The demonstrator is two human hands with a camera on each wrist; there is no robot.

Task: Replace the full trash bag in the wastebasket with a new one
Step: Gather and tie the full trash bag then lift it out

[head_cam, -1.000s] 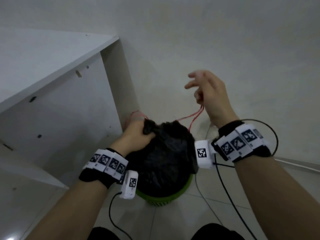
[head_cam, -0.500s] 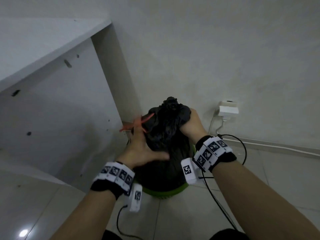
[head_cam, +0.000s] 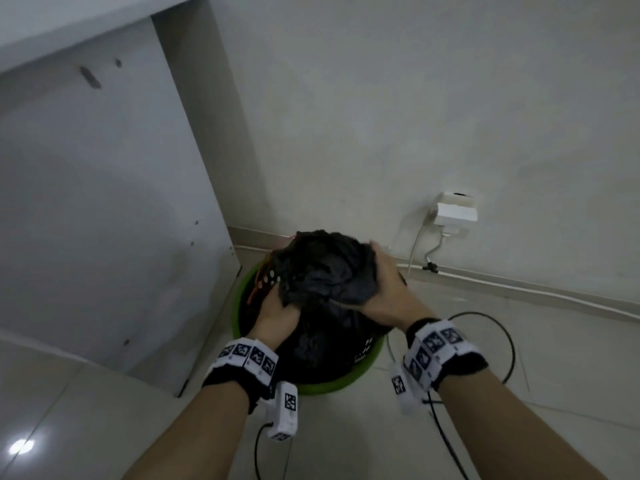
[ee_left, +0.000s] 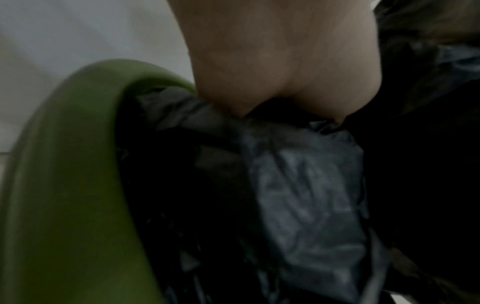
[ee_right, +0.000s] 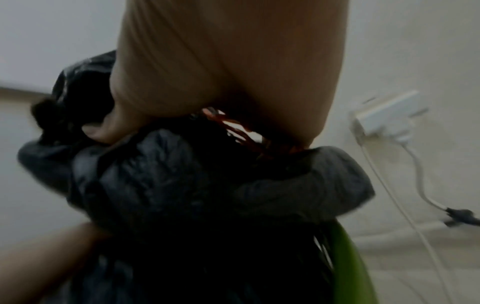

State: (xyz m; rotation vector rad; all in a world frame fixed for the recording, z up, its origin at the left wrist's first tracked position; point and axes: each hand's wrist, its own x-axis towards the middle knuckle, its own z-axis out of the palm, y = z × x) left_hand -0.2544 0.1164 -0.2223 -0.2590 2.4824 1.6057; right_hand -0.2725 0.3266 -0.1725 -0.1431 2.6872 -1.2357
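My left hand (head_cam: 277,311) and right hand (head_cam: 384,296) both clutch the bag (head_cam: 325,271), bunched above the bin (head_cam: 239,306) rim; cabinet (head_cam: 104,202) close left, open floor right. Half a second ago my left palm lay flat.

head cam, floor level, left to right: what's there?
White cabinet side panel → left hand → black trash bag in the green wastebasket → right hand → white wall plug.

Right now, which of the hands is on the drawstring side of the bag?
The left hand, at the black trash bag's left flank, beside the red drawstring by the green wastebasket's rim. The right hand grips the opposite side.
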